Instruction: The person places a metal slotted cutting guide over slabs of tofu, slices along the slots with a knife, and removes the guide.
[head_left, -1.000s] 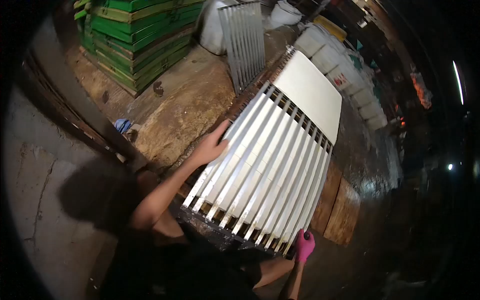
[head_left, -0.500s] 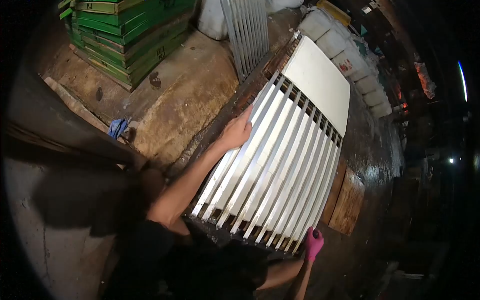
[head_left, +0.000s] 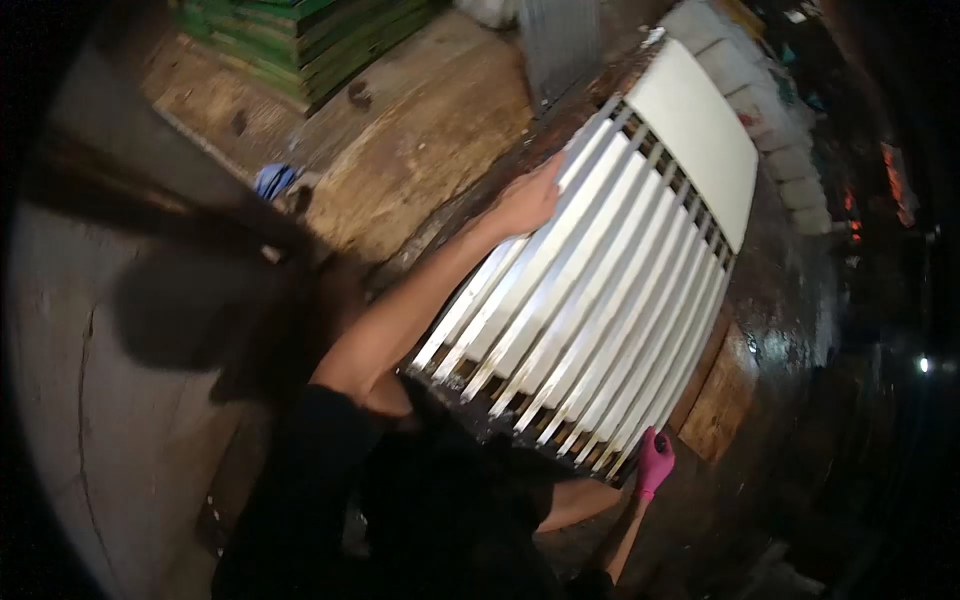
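A slatted metal rack (head_left: 600,290) with long parallel bars lies over a white slab, which shows as pale strips between the bars. Beyond its far end, the bare part of the white slab (head_left: 700,140) lies flat and smooth. My bare left hand (head_left: 528,200) grips the rack's left outer edge, its fingers partly hidden. At the near right corner, my right hand (head_left: 655,468) in a pink glove is closed around a dark handle (head_left: 661,442); whatever the handle belongs to cannot be made out.
Green wooden frames (head_left: 330,50) are stacked at the upper left. Another metal rack (head_left: 562,50) leans upright behind. White bundles (head_left: 770,120) line the far right, and a wooden board (head_left: 718,395) lies right of the rack. A blue cloth (head_left: 275,180) is on the floor.
My view has shifted, so the rack and slab appear farther up and right. Both hands keep about the same places on the rack, and the picture is more blurred.
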